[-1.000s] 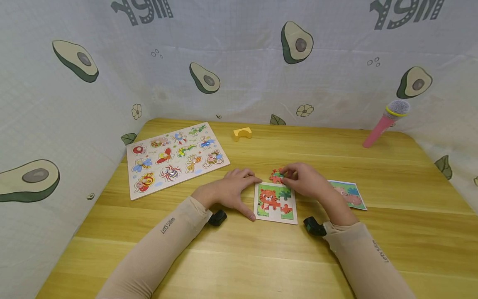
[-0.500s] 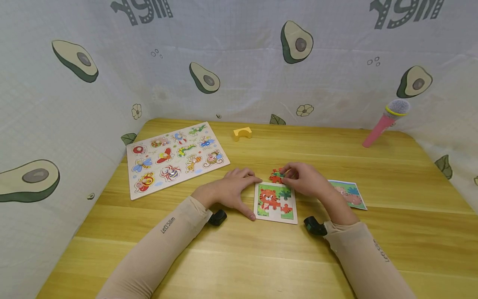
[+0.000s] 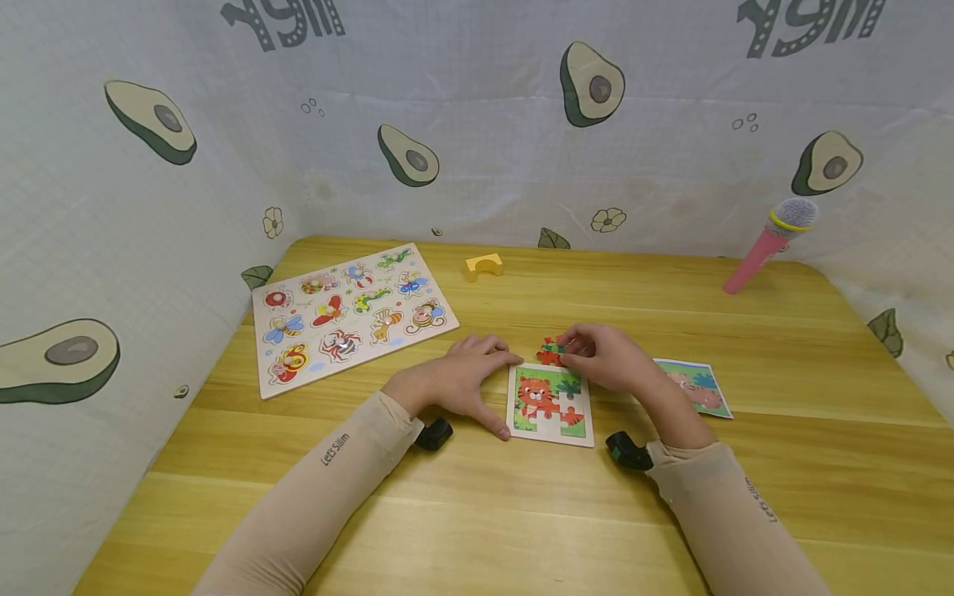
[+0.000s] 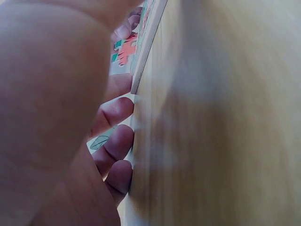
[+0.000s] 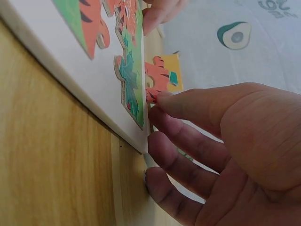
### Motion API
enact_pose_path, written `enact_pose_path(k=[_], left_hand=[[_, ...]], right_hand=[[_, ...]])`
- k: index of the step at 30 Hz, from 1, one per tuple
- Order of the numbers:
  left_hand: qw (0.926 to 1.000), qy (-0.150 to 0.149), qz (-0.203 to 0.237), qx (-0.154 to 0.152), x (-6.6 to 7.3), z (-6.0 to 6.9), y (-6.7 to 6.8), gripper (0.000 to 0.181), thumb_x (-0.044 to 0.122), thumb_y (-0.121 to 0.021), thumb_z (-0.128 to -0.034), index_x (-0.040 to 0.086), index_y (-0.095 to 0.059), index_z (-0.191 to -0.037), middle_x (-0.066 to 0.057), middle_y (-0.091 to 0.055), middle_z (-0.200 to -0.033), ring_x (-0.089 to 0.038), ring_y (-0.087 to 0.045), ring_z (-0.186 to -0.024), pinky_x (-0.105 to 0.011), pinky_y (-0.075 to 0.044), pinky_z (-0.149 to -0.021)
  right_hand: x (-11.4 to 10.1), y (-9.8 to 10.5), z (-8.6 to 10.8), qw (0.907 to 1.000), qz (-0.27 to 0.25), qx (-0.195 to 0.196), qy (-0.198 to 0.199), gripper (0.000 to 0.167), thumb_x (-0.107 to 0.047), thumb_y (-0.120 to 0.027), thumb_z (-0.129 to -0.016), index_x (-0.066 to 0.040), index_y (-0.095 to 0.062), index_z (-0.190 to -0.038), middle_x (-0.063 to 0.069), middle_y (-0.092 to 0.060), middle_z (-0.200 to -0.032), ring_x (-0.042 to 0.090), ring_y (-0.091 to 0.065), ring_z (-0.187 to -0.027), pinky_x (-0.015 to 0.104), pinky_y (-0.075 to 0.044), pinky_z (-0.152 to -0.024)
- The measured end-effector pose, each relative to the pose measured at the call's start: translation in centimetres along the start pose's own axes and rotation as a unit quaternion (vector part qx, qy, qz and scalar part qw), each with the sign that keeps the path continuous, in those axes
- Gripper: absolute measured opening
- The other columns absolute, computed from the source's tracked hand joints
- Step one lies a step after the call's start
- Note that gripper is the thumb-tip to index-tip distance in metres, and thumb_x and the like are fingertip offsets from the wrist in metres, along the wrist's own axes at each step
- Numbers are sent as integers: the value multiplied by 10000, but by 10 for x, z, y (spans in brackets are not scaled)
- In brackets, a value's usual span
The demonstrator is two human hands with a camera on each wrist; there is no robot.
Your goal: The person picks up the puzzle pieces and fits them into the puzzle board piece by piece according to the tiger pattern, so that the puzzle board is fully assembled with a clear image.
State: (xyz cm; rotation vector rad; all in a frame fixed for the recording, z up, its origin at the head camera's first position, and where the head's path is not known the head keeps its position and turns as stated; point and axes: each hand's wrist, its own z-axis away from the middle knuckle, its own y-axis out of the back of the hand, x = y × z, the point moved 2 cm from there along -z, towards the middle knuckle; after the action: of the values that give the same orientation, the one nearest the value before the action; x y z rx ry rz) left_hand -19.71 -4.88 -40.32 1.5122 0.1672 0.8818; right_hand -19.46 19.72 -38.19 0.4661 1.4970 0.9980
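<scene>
A small tiger jigsaw board point(image 3: 550, 443) lies on the table, with assembled pieces on it and white gaps at its right and bottom. My left hand point(image 3: 477, 381) rests at its left side, thumb by the lower corner and index finger touching the upper corner. Beyond the board's top edge, my right hand point(image 3: 607, 356) pinches a red, black-striped puzzle piece point(image 5: 158, 75) with a green part between thumb and index finger. The fingers partly hide this piece point(image 3: 550, 352); whether a second piece lies under it I cannot tell.
A knobbed insect puzzle point(image 3: 350, 319) lies at the left back. A yellow arch block point(image 3: 484, 266) sits near the back edge. Partly behind my right wrist is a picture card point(image 3: 701, 389). A pink toy microphone point(image 3: 760, 257) stands at the right back, before the avocado-print cloth point(image 3: 484, 99).
The red puzzle piece has tilted and shifted slightly in my right fingers. My left hand and the jigsaw board stay in place.
</scene>
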Motion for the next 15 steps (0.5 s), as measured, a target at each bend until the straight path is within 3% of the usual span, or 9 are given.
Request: enact_pose_path(k=[15], left_hand=[[10000,6,46,1,0,-1,0,1092,743,-784,-676,206,-397,-1544,9,-357,-1456,-196,-326,-1269,-396,-260,-1107]], right_hand=[[1,-1,0,9998,-205,-5,57,201,-128,-681,-960,-21,-660,-1129,105,-661,-1001,248,-616,-878,407,-508,-785]])
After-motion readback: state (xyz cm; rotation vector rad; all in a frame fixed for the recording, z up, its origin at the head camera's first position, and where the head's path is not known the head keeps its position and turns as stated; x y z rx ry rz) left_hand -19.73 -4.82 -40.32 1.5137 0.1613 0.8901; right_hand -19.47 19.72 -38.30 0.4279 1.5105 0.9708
